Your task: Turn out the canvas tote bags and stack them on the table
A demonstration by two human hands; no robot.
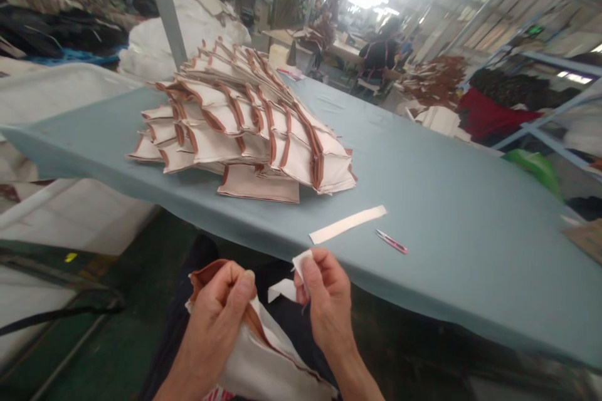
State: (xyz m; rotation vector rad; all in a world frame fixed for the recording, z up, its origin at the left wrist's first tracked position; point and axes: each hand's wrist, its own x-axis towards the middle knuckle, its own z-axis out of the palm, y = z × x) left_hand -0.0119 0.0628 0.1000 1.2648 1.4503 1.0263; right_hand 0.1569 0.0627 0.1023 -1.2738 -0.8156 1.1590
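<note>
My left hand (219,310) is closed on the edge of a white fabric piece (263,363) with brown trim, which hangs down over my lap. To its right, my right hand (324,294) pinches a white strip (283,289) whose loose end sticks out to the left. The two hands are apart, just in front of the table's near edge. A flat cream strip (348,224) lies on the table beyond my right hand, and small pink-handled thread snips (392,242) rest to the right of that strip.
A large stack of white pieces with brown edges (254,119) stands on the blue-green table (442,213). A grey post (164,9) rises behind the table. White bins (61,213) are at the left. Farther back, a person in dark clothing (380,56) sits near piled material.
</note>
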